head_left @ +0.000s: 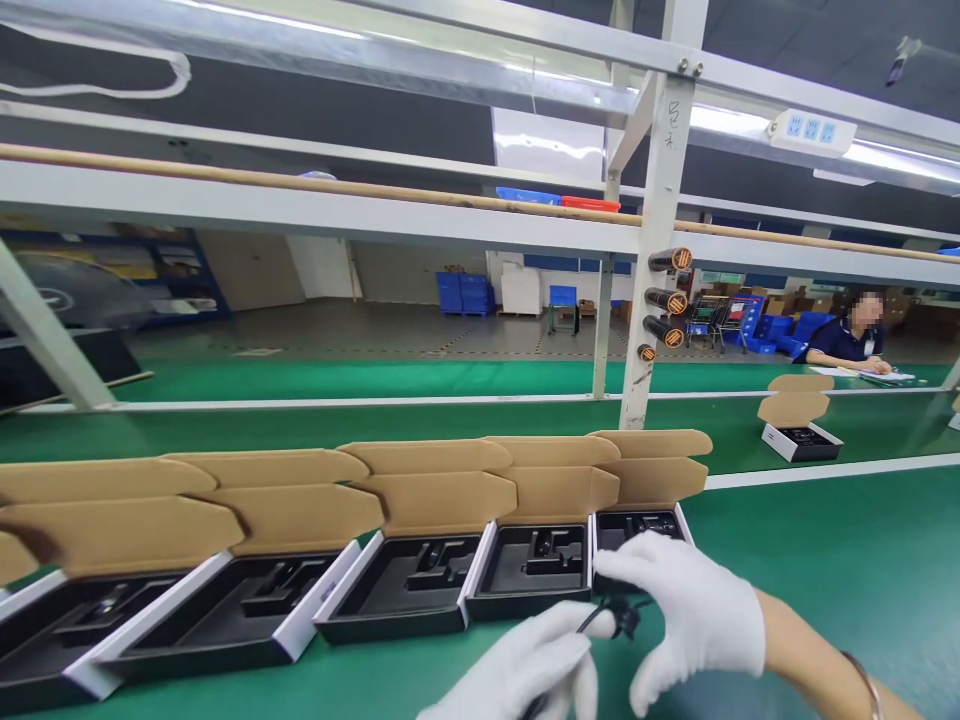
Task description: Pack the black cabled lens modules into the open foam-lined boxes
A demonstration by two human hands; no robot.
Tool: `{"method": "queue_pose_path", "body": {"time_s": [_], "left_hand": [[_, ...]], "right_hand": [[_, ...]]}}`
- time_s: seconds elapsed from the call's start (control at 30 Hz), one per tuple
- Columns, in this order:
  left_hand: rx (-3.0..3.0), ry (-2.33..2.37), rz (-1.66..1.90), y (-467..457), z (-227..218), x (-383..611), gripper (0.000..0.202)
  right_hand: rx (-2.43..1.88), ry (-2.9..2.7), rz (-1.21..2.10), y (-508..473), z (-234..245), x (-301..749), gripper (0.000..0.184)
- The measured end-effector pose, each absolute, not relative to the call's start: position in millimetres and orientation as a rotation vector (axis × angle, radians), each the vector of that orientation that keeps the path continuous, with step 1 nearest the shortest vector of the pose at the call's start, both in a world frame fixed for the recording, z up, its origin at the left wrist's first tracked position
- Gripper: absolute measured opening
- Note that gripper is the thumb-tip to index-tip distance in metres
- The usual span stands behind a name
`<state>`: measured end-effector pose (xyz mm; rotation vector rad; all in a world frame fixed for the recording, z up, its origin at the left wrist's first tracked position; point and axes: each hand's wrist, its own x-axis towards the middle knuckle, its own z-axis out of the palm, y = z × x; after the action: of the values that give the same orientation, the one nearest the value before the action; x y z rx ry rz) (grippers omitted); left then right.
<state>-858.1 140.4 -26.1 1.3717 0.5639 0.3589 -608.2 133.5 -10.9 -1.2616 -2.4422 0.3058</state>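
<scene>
Both my hands wear white gloves and meet low in the view over the green conveyor belt (825,560). My left hand (525,665) and my right hand (686,605) pinch a small black part on a thin black cable (621,615) between them. Just beyond my right hand lies the rightmost open box (637,522) of a row, its black tray showing. The neighbouring open box (536,560) and another open box (409,580) hold black moulded trays with empty recesses.
More open boxes (247,600) with brown cardboard lids run off to the left. One separate open box (801,440) sits on the far belt. A white steel post (649,290) carries black rolls. A person in a dark shirt (851,340) sits at the far right.
</scene>
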Motion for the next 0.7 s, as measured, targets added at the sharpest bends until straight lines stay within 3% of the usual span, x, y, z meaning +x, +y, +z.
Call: {"method": "queue_pose_path", "body": {"time_s": [0.07, 0.13, 0.23, 0.33, 0.4, 0.5, 0.57, 0.7], "left_hand": [[1.499, 0.561, 0.353, 148.5, -0.4, -844.4, 0.048], [1.691, 0.720, 0.455, 164.8, 13.8, -827.2, 0.032], [1.854, 0.921, 0.668, 195.9, 14.0, -794.1, 0.032], [1.893, 0.770, 0.545, 216.5, 3.5, -759.3, 0.041], [1.931, 0.652, 0.415, 221.7, -1.1, -742.1, 0.051], [1.982, 0.546, 0.248, 228.2, -3.3, -729.8, 0.062], [2.028, 0.507, 0.150, 237.4, -6.2, -727.8, 0.060], [2.227, 0.632, 0.066, 258.5, -28.9, -727.5, 0.046]], "right_hand": [[-1.326, -2.263, 0.351, 118.7, -5.7, -618.9, 0.034], [-1.439, -1.992, 0.487, 116.0, -4.0, -617.2, 0.020], [-1.461, -1.710, 0.809, 124.5, -5.9, -601.6, 0.040], [-1.506, -1.731, 0.774, 132.6, -8.7, -586.8, 0.064], [-1.597, -1.803, 0.604, 135.8, -9.0, -578.8, 0.061], [-1.742, -1.959, 0.279, 142.8, -8.7, -564.2, 0.040], [-1.846, -2.097, 0.085, 151.7, -11.6, -552.7, 0.027], [-2.110, -2.315, 0.012, 177.7, -31.9, -537.7, 0.024]]}}
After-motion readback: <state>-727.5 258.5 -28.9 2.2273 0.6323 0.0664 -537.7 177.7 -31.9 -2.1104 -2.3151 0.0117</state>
